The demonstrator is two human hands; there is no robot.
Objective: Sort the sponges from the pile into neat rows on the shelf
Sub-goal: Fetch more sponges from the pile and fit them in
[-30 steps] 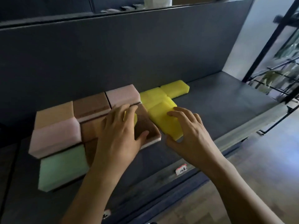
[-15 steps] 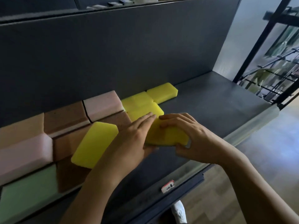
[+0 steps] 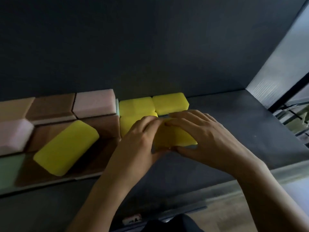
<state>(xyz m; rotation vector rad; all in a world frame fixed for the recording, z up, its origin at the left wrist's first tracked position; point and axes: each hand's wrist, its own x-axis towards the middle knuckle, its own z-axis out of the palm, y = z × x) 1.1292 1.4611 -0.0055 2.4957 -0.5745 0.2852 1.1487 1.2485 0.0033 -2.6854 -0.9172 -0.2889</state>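
On the dark shelf both hands meet on one yellow sponge. My right hand grips it from the right, thumb at its near edge and fingers over its far edge. My left hand holds its left end, fingertips on top. Behind it, yellow sponges lie in a row against the back wall; another sits partly hidden by my left hand. A loose yellow sponge lies slanted on top of brown sponges.
Pink, brown and tan sponges line the back wall on the left, with a pink one and a green one nearer me. The shelf's front lip runs below my wrists. A metal rack stands at right.
The view has shifted closer and rightward. Both hands have carried the held yellow sponge a little farther back, nearer the yellow row. The slanted yellow sponge stays where my left hand left it.
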